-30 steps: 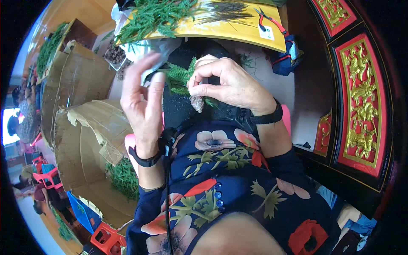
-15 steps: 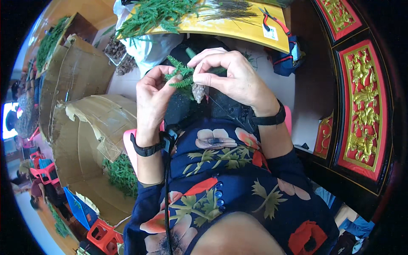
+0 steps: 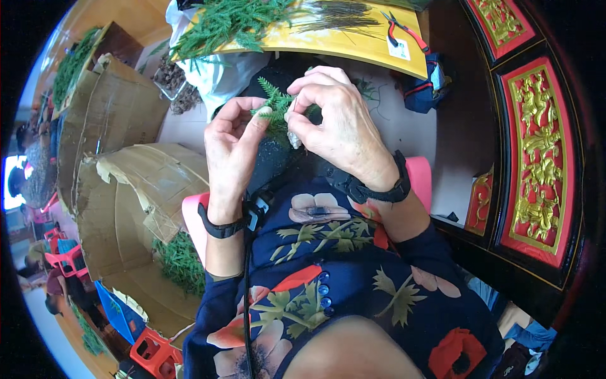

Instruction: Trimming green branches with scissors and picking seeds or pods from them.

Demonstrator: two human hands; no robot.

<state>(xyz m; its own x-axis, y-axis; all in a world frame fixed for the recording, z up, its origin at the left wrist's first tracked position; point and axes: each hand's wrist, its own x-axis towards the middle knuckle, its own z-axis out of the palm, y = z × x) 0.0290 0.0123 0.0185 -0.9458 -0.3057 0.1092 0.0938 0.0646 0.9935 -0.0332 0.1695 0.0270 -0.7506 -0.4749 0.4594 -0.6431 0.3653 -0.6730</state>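
Pinching a small green fern-like sprig point(image 3: 273, 107) between both hands, we hold it at chest height over our dark lap. Left hand point(image 3: 232, 146) closes thumb and fingertips on the sprig's left side; right hand point(image 3: 338, 123) curls over it from the right, fingers clamped on the stem and on a small pale grey-wrapped piece point(image 3: 294, 138) just below. Sprig looks feathery and flat, fronds fanning upward, lower part hidden by our fingers. Both wrists carry black bands.

Beyond the hands: yellow tabletop point(image 3: 341, 43) with a heap of green cuttings point(image 3: 230, 22), a bundle of thin dark stems point(image 3: 334, 11), and red-handled pliers point(image 3: 407, 30). White plastic bag point(image 3: 211, 66) sits just under the table edge. Left side: flattened cardboard boxes point(image 3: 120, 164), more greenery point(image 3: 180, 262) in one. Right side: dark wood panels with red and gold carving point(image 3: 543, 151).
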